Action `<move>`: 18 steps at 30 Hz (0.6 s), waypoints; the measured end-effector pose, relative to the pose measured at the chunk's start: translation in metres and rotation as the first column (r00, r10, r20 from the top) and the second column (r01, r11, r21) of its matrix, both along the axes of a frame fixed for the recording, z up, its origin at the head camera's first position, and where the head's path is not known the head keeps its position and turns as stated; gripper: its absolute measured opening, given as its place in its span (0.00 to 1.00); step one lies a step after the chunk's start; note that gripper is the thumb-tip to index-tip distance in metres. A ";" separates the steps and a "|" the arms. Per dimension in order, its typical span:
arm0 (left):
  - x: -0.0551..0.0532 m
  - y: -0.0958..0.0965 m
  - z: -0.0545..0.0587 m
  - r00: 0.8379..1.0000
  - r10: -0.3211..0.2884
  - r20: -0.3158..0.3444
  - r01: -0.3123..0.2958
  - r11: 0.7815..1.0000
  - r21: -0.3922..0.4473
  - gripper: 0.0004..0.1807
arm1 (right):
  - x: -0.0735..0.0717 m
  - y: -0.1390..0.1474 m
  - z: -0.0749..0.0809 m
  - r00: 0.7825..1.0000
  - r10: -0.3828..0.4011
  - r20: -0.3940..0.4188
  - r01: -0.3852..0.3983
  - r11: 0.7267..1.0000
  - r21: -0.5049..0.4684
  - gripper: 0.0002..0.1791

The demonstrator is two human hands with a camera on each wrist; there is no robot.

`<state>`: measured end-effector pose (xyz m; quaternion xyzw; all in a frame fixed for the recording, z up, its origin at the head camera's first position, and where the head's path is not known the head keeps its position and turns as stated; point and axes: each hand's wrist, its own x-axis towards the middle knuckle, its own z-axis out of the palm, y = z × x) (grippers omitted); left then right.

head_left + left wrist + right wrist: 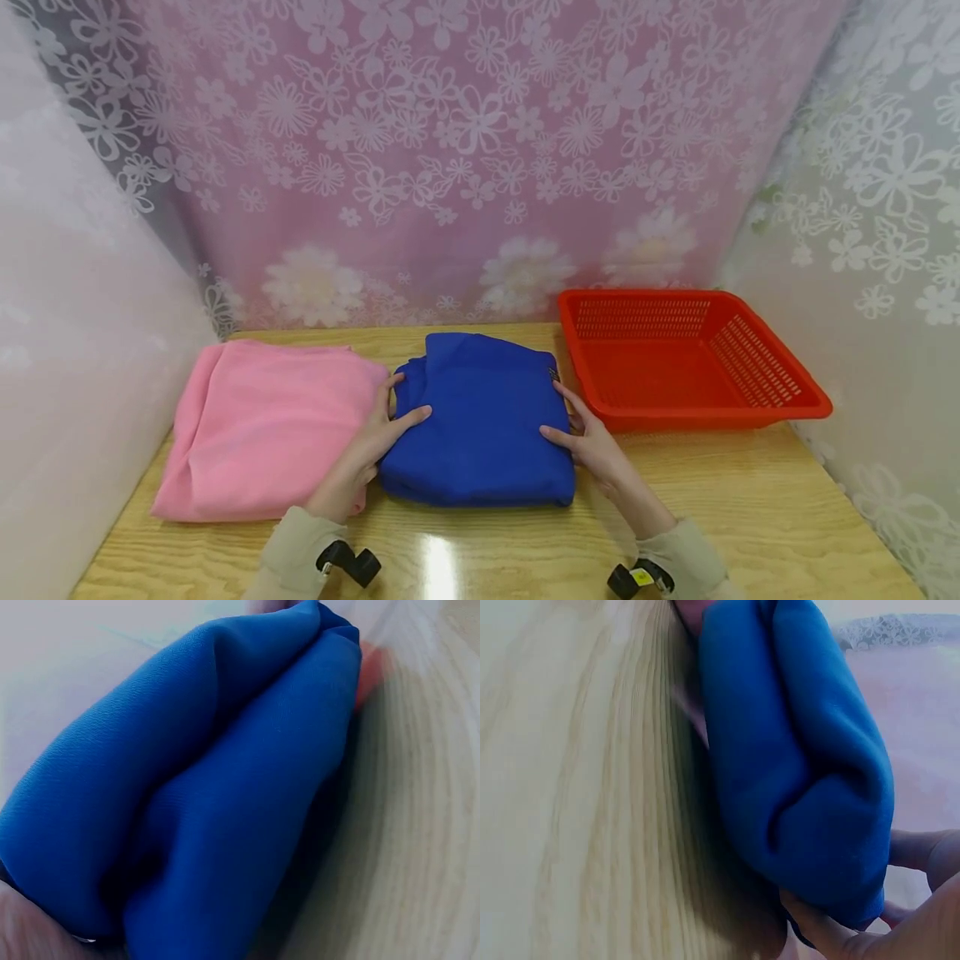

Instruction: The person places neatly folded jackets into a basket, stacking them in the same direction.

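Observation:
A folded blue cloth point(487, 425) lies in the middle in the head view, a small dark label at its right edge. My left hand point(378, 429) grips its left side, thumb on top and fingers at the edge. On the opposite side my right hand point(596, 442) holds it the same way, with some fingers hidden beneath. In the left wrist view the blue cloth point(232, 780) shows thick rolled layers at its near edge. The right wrist view has the blue cloth point(802, 765) with fingers of my right hand point(900, 930) at its lower end.
A folded pink cloth point(270, 433) lies left of the blue one, close to my left forearm. At the back right stands a red plastic basket point(697, 412) with slotted walls. The wooden table point(487, 558) is bordered by flower-patterned curtains point(450, 167) at the back and sides.

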<state>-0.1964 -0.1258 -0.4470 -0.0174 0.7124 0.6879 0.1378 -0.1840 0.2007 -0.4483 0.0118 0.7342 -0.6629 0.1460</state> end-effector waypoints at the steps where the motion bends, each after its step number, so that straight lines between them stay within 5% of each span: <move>1: 0.000 -0.001 0.003 1.000 -0.002 -0.006 0.002 1.000 0.010 0.45 | 0.001 -0.001 0.001 1.000 -0.001 -0.004 0.001 1.000 -0.011 0.44; 9: 0.003 -0.015 0.023 1.000 -0.006 0.000 0.006 1.000 -0.003 0.46 | 0.008 -0.012 0.016 0.998 0.019 -0.058 -0.021 0.999 -0.034 0.44; 18: 0.002 -0.025 0.053 0.999 0.007 -0.045 -0.004 0.998 0.056 0.45 | 0.001 -0.021 0.053 0.982 0.067 -0.178 -0.069 0.998 -0.002 0.43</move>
